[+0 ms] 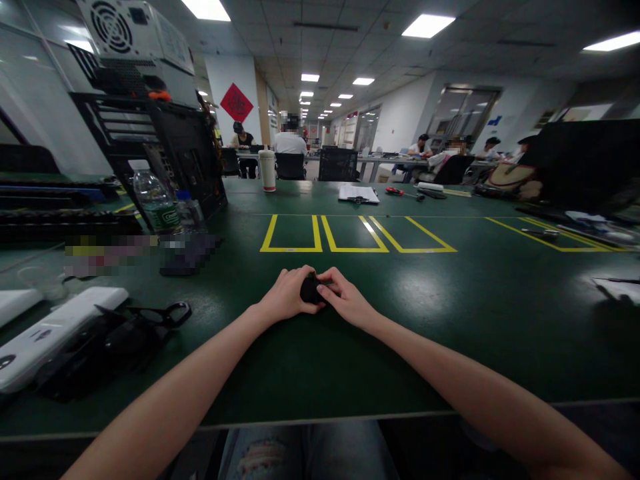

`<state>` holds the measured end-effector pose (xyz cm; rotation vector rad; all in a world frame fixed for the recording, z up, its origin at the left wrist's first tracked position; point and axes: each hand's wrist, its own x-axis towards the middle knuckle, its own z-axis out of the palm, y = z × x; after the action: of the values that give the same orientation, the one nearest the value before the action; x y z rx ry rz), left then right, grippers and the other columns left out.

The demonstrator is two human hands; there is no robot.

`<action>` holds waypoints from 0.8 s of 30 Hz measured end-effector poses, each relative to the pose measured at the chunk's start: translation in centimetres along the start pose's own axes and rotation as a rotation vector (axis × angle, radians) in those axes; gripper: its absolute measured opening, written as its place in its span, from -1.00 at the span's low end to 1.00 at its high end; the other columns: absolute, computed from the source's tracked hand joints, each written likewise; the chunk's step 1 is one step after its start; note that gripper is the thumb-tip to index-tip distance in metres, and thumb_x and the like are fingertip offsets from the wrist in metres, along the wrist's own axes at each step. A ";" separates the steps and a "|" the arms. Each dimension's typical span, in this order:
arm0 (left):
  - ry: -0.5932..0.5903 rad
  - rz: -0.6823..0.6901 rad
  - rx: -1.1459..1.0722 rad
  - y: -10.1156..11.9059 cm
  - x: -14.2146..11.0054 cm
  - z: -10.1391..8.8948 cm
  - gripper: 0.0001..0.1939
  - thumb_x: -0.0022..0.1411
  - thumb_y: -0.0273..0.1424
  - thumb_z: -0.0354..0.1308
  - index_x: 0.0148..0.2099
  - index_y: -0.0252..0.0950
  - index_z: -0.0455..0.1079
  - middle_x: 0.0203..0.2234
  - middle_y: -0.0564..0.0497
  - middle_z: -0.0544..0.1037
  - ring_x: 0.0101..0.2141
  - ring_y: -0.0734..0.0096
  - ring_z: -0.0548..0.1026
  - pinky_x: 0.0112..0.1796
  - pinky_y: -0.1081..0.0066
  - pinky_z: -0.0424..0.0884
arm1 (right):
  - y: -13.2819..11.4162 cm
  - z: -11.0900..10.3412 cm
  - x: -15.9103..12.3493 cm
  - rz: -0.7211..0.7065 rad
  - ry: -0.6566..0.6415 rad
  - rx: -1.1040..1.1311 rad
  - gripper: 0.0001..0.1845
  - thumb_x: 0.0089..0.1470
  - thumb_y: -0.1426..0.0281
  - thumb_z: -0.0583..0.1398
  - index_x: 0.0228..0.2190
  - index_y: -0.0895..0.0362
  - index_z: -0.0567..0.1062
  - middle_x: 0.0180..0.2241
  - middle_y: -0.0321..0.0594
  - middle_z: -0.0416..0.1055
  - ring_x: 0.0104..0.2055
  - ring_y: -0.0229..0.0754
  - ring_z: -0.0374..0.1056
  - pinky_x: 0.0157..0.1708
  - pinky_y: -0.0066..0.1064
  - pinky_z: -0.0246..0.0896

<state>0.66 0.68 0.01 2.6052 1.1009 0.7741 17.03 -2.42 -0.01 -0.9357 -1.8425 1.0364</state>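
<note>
Between my two hands is a small dark, roundish object (310,291), whose kind I cannot make out. My left hand (289,293) curls around its left side, thumb below and fingers over the top. From the right, my right hand (345,297) pinches at the object's edge with thumb and fingers. Both hands are low over the green table (320,360), just in front of the yellow tape outlines (291,249). The hands hide much of the object.
To the left are a water bottle (156,200), a computer case (185,147), a white device (65,333) and black glasses (175,313). Farther back stand a cup (267,171), a clipboard (359,194) and a screwdriver (404,193). A dark monitor (590,167) is at right. People sit beyond.
</note>
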 end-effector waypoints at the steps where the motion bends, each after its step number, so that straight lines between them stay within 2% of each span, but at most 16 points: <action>1: 0.000 0.002 -0.001 0.0 0.0 0.0 -0.44 -0.16 -0.18 0.18 -0.10 -0.26 0.12 -0.29 -0.02 0.37 -0.28 0.23 0.36 -0.24 0.26 0.15 | 0.1 0.0 0.1 0.002 0.007 -0.004 -0.84 0.04 0.37 0.00 -0.27 0.10 0.21 -0.27 -0.26 0.23 -0.22 -0.25 0.26 -0.25 -0.34 0.24; 7: -0.007 0.001 -0.018 0.0 0.0 0.0 -0.44 -0.16 -0.18 0.17 -0.11 -0.26 0.12 -0.28 -0.01 0.37 -0.27 0.24 0.35 -0.24 0.28 0.15 | 0.3 -0.1 0.1 0.069 0.024 -0.054 -0.72 0.02 0.34 0.02 -0.17 0.11 0.20 -0.19 -0.18 0.22 -0.15 -0.20 0.23 -0.21 -0.27 0.23; 13: -0.010 -0.011 -0.023 0.1 0.1 0.0 -0.46 -0.17 -0.21 0.19 -0.12 -0.26 0.12 -0.30 -0.01 0.38 -0.29 0.24 0.36 -0.25 0.26 0.16 | -0.4 -0.1 -0.2 0.034 -0.029 -0.005 -0.80 0.02 0.36 0.03 -0.24 0.09 0.21 -0.23 -0.25 0.23 -0.17 -0.22 0.25 -0.24 -0.31 0.27; 18: -0.020 -0.017 -0.039 0.3 0.0 -0.3 -0.46 -0.15 -0.20 0.18 -0.12 -0.24 0.13 -0.29 -0.01 0.37 -0.28 0.24 0.36 -0.23 0.25 0.16 | -0.5 -0.1 -0.2 0.021 0.008 -0.021 -0.83 0.03 0.36 0.02 -0.27 0.08 0.22 -0.25 -0.26 0.25 -0.18 -0.22 0.26 -0.22 -0.28 0.26; 24: -0.024 0.001 -0.037 0.1 0.0 -0.3 -0.47 -0.14 -0.19 0.17 -0.11 -0.25 0.13 -0.29 -0.01 0.37 -0.27 0.24 0.36 -0.23 0.25 0.16 | 0.1 -0.1 0.1 0.060 0.028 -0.038 -0.73 0.01 0.36 0.04 -0.19 0.11 0.20 -0.19 -0.19 0.24 -0.12 -0.20 0.23 -0.15 -0.24 0.21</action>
<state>0.58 0.59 0.28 2.5775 1.0691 0.7538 17.09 -2.31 -0.03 -1.0293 -1.8265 1.0223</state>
